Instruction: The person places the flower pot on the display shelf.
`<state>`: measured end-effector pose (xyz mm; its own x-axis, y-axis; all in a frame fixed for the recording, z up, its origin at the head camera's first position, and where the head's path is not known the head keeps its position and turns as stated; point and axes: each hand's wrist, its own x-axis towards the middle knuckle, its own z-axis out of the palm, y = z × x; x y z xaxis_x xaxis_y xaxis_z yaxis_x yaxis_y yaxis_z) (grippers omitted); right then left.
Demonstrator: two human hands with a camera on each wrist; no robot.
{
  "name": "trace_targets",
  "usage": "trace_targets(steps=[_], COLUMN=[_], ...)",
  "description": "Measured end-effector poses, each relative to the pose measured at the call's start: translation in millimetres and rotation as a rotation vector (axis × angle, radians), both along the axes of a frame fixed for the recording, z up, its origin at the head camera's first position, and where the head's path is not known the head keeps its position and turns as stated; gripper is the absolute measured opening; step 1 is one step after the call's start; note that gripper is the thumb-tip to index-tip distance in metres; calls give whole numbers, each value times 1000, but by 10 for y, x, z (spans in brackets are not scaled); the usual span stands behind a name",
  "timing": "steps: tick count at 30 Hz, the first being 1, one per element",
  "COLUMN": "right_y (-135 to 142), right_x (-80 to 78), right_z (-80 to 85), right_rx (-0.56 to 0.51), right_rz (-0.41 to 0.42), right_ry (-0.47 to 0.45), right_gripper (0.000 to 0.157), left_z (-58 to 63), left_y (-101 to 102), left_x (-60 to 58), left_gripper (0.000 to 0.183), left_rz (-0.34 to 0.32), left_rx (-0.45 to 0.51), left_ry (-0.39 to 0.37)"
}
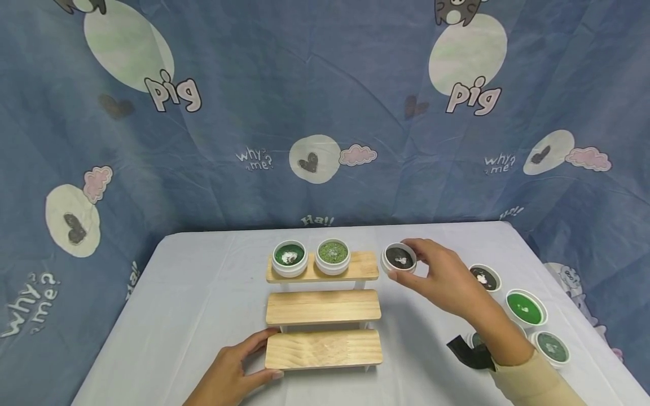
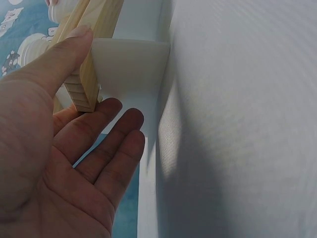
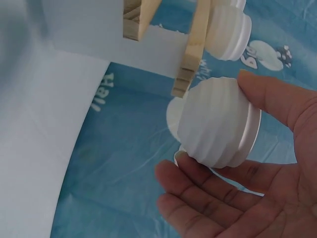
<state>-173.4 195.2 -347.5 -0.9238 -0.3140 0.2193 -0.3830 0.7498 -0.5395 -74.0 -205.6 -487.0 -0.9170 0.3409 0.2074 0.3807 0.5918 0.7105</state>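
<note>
My right hand (image 1: 447,279) pinches a small white ribbed jar (image 1: 398,257) with dark contents and a pale patch on top. In the right wrist view, the jar (image 3: 218,124) sits between thumb and fingers, close to the end of the top board. My left hand (image 1: 231,372) holds the left end of the lowest board of a three-step wooden display rack (image 1: 325,348), its thumb in front and its index finger behind. On the top step stand a jar with dark green contents (image 1: 289,258) and one with speckled green contents (image 1: 332,256).
Several more jars stand on the white table (image 1: 203,299) at the right, among them a bright green one (image 1: 525,308) and a grey-green one (image 1: 552,347), partly behind the right forearm. A black strap (image 1: 469,354) hangs at that wrist. A blue printed cloth (image 1: 244,101) hangs behind.
</note>
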Motion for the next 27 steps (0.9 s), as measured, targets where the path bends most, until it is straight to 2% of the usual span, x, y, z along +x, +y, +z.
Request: trace_targets(steps=[4, 10, 19, 27], right_y=[-25, -85, -154, -193], right_x=[0, -3, -31, -49], right_z=[2, 13, -4, -34], right_rx=[-11, -46, -73, -102], right_rz=[3, 19, 56, 86], right_ry=[-8, -19, -7, 22], right_gripper=[59, 60, 59, 57], left_z=[15, 24, -9, 7], left_y=[2, 5, 11, 6], left_x=[5, 7, 3, -1], left_gripper=[70, 70, 67, 69], left_rz=[10, 9, -8, 5], left_rx=[-8, -9, 26, 7], left_ry=[-39, -51, 5, -32])
